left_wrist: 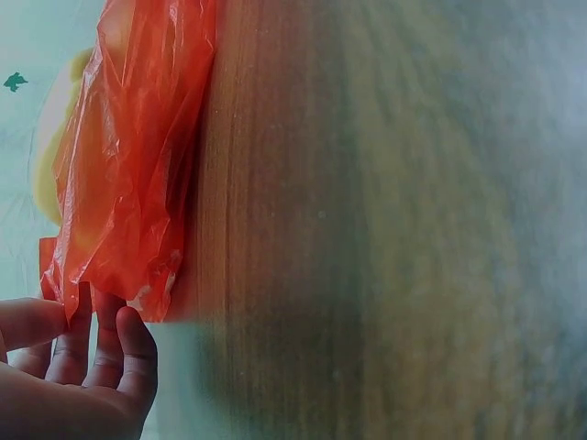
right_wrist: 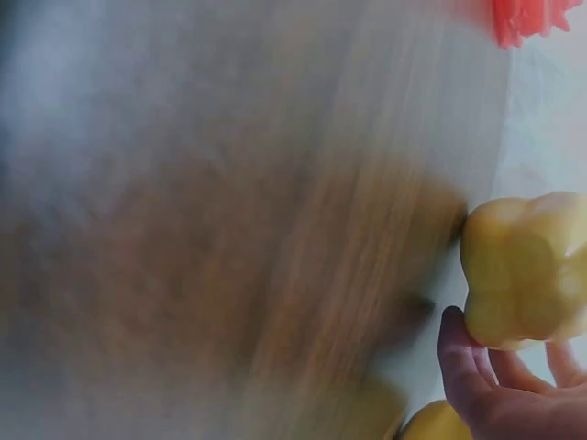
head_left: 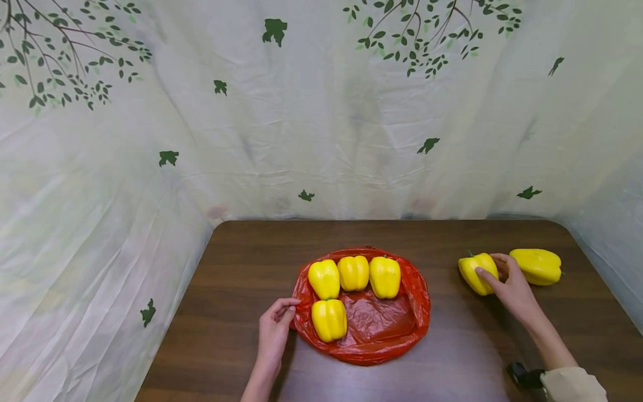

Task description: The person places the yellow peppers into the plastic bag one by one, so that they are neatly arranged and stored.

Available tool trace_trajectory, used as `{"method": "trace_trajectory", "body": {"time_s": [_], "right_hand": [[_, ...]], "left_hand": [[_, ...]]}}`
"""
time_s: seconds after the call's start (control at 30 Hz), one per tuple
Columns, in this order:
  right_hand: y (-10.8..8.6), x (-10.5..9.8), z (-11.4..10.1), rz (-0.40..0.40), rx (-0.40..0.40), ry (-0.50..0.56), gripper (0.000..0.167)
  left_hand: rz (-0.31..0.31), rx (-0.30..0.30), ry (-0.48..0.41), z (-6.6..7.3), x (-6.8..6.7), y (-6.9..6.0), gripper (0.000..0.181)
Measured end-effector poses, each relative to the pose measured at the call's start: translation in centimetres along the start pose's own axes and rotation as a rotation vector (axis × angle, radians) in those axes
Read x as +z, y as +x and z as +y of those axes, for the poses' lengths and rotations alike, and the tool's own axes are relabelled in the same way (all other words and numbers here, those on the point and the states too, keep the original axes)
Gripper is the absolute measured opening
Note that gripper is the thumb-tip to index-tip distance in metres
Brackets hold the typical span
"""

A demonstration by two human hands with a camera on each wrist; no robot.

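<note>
A red plastic bag (head_left: 379, 329) lies on the table with its mouth spread wide. Several yellow bell peppers (head_left: 329, 321) sit inside it, along its far and left sides. My left hand (head_left: 273, 332) pinches the bag's left rim between thumb and fingers; in the left wrist view the thumb presses the red film (left_wrist: 128, 183). Off to the right of the bag, my right hand (head_left: 514, 290) grips a yellow bell pepper (head_left: 474, 273) by its right side. Just beyond that hand lies another yellow bell pepper (head_left: 537, 267) on its side, stem pointing right.
The brown wooden table (head_left: 241, 268) has rounded far corners. Behind it and at both sides hangs a pale curtain (head_left: 351, 128) printed with leaves and branches. A dark watch-like band (head_left: 524, 377) is on the right wrist, beside a light sleeve (head_left: 575, 385).
</note>
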State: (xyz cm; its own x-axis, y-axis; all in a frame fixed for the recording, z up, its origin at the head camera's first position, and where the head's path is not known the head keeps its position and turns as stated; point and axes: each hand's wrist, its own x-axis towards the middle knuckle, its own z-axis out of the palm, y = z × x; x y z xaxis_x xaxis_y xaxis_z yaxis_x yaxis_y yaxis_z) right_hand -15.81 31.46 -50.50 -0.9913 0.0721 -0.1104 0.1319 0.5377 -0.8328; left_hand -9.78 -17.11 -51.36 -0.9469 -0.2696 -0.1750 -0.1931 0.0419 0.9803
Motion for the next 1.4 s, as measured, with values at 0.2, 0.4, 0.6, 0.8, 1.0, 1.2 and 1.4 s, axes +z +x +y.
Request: {"method": "trace_trajectory", "body": {"time_s": [0.2,0.4,0.6,0.8,1.0,1.2,1.4], "right_hand": [[-0.8,0.2,-0.1,0.021,-0.025,-0.034,0.081],[-1.4,0.4,-0.4,0.030,-0.044,-0.017,0.080],[-2.0,0.8,-0.8,0.041,-0.047,0.002,0.078],[-2.4,1.2,-1.1,0.078,-0.057,0.008,0.074],[-2.9,1.6,-1.5,0.090,-0.058,0.044,0.073],[-3.3,2.0,-1.9,0.091,-0.053,0.051,0.073],[-3.6,2.2,-2.3,0.095,-0.074,0.054,0.068]], "left_hand": [[-0.013,-0.014,0.001,-0.1,0.0,0.1,0.020],[-0.010,-0.017,0.005,-0.2,0.0,0.3,0.020],[-0.013,-0.019,0.008,-0.1,0.0,0.2,0.020],[-0.008,0.010,0.007,0.0,0.1,0.1,0.018],[0.004,0.044,-0.016,-0.3,0.3,0.1,0.016],[0.006,0.075,-0.015,-0.5,0.4,0.2,0.015],[0.003,0.055,-0.030,-0.3,0.3,0.2,0.016]]}}
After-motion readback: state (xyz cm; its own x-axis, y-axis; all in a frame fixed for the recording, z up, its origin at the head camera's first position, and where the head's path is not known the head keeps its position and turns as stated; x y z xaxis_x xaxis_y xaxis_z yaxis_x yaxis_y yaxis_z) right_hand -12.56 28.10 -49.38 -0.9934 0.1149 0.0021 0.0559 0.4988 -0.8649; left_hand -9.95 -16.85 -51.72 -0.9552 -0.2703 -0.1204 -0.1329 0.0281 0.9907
